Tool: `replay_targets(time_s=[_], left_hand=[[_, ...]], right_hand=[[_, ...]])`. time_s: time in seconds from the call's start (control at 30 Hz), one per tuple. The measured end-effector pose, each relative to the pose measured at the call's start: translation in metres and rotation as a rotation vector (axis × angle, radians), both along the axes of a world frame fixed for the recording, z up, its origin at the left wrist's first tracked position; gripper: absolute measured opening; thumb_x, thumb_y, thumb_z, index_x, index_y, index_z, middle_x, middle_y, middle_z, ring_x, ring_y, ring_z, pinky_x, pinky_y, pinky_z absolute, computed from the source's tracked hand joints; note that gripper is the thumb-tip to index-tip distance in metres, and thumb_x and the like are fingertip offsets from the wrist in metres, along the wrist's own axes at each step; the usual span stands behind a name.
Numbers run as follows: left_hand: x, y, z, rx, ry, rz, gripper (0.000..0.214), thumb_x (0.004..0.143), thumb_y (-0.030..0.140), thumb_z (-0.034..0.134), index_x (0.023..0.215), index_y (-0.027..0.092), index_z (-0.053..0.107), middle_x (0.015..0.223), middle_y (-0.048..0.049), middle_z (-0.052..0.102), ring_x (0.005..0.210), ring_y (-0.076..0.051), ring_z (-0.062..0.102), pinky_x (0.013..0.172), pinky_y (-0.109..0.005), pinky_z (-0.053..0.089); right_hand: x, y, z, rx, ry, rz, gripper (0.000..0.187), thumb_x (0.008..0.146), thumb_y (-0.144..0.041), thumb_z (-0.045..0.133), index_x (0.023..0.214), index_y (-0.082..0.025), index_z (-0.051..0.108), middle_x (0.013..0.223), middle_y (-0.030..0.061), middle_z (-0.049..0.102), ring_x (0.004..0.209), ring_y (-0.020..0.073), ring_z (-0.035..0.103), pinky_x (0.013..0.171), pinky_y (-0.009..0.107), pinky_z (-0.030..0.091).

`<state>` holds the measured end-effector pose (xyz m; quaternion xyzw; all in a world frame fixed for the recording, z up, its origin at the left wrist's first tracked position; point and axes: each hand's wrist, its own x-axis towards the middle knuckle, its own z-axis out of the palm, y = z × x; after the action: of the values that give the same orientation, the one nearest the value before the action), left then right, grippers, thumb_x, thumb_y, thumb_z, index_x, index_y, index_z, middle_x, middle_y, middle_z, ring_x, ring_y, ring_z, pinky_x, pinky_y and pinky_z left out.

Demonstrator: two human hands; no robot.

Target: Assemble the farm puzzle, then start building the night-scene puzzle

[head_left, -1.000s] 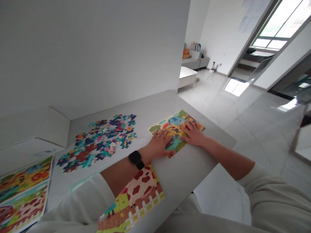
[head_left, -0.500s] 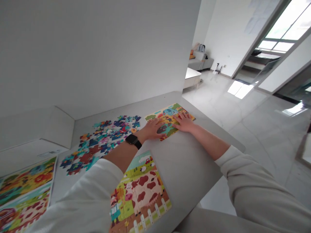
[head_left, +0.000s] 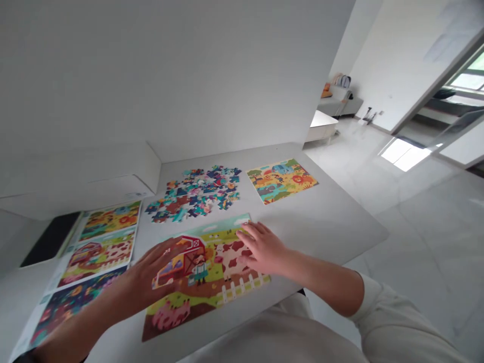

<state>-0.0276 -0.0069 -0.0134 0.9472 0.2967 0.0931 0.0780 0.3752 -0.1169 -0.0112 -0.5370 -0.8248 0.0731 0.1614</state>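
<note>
Fingers (head_left: 161, 252) of the left hand (head_left: 140, 282) and right hand (head_left: 266, 248) extend loosely, grasping nothing, over the farm puzzle (head_left: 217, 272) by the near edge of the tabletop (head_left: 333, 217). Probably light but liable to split at joints; best slid flat by opposite sides.

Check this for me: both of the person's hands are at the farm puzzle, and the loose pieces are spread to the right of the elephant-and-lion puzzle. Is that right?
Not quite: the loose pieces are spread to the left of the elephant-and-lion puzzle, as the head view shows. The left hand and right hand are indeed at the farm puzzle.
</note>
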Motion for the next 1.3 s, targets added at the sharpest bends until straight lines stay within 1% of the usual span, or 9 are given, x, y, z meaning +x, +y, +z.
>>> replay_targets(time_s=[0.1,0.2,0.3,0.43,0.6,0.8,0.97,1.1,1.3], left_hand=[[-0.027,-0.029,-0.01,-0.038,0.045,0.035,0.09,0.09,0.052,0.078,0.172,0.042,0.041,0.179,-0.0048,0.041,0.158,-0.039,0.05,0.125,-0.053,0.052],[-0.027,-0.043,-0.014,-0.076,0.058,0.057,0.094,0.085,0.046,0.082,0.171,0.04,0.044,0.18,-0.0049,0.04,0.162,-0.038,0.044,0.129,-0.053,0.047],[-0.017,-0.048,-0.013,-0.063,0.051,0.041,0.09,0.084,0.044,0.082,0.168,0.038,0.05,0.178,-0.0048,0.042,0.163,-0.038,0.043,0.131,-0.052,0.043],[0.011,-0.056,-0.011,-0.03,0.048,-0.029,0.085,0.086,0.051,0.081,0.165,0.037,0.055,0.174,-0.0061,0.05,0.159,-0.039,0.047,0.131,-0.054,0.044],[0.087,-0.072,-0.011,-0.048,0.085,-0.083,0.093,0.083,0.062,0.083,0.166,0.034,0.054,0.177,-0.0097,0.044,0.16,-0.043,0.043,0.131,-0.059,0.042],[0.223,-0.091,0.001,-0.071,0.147,-0.133,0.093,0.091,0.068,0.074,0.17,0.026,0.048,0.174,-0.0192,0.043,0.161,-0.045,0.039,0.134,-0.061,0.031],[0.319,-0.09,0.003,-0.062,0.148,-0.111,0.096,0.093,0.072,0.07,0.171,0.022,0.046,0.173,-0.0223,0.043,0.16,-0.049,0.037,0.133,-0.066,0.028],[0.358,-0.081,-0.006,-0.055,0.108,-0.093,0.097,0.095,0.078,0.063,0.17,0.02,0.047,0.174,-0.0228,0.041,0.161,-0.05,0.036,0.133,-0.065,0.027],[0.368,-0.065,-0.01,-0.053,0.082,-0.09,0.095,0.097,0.076,0.061,0.171,0.019,0.046,0.173,-0.0232,0.042,0.161,-0.049,0.035,0.132,-0.065,0.029]], right_hand=[[-0.037,-0.014,-0.012,-0.013,-0.031,-0.013,0.084,0.099,-0.071,0.068,0.158,-0.013,0.057,0.166,0.0277,0.051,0.155,0.0459,0.047,0.128,0.064,0.038],[-0.054,-0.021,-0.017,-0.031,-0.076,-0.059,0.094,0.093,-0.077,0.071,0.16,-0.013,0.055,0.171,0.0293,0.046,0.16,0.0501,0.04,0.129,0.067,0.035],[-0.052,-0.029,-0.016,-0.049,-0.1,-0.082,0.098,0.092,-0.076,0.072,0.161,-0.009,0.054,0.171,0.0318,0.043,0.161,0.0505,0.038,0.13,0.065,0.035],[-0.027,-0.047,-0.012,-0.069,-0.09,-0.109,0.093,0.091,-0.071,0.076,0.161,-0.014,0.055,0.171,0.029,0.045,0.161,0.048,0.039,0.13,0.066,0.035],[0.034,-0.073,-0.008,-0.094,-0.105,-0.229,0.075,0.095,-0.06,0.077,0.157,-0.021,0.061,0.17,0.0222,0.05,0.16,0.0414,0.043,0.131,0.061,0.036],[0.125,-0.09,-0.009,-0.106,-0.231,-0.483,0.06,0.104,-0.056,0.062,0.153,-0.021,0.064,0.167,0.021,0.055,0.154,0.0406,0.051,0.127,0.061,0.04],[0.201,-0.082,-0.011,-0.078,-0.23,-0.625,0.056,0.107,-0.057,0.055,0.153,-0.026,0.063,0.169,0.0184,0.052,0.152,0.0382,0.053,0.123,0.059,0.045],[0.245,-0.063,-0.009,-0.084,-0.207,-0.587,0.056,0.107,-0.056,0.056,0.155,-0.027,0.062,0.171,0.0161,0.051,0.156,0.0353,0.049,0.126,0.057,0.042],[0.265,-0.037,-0.013,-0.082,-0.195,-0.537,0.056,0.105,-0.056,0.059,0.153,-0.026,0.065,0.167,0.0168,0.055,0.155,0.0371,0.049,0.126,0.06,0.041]])
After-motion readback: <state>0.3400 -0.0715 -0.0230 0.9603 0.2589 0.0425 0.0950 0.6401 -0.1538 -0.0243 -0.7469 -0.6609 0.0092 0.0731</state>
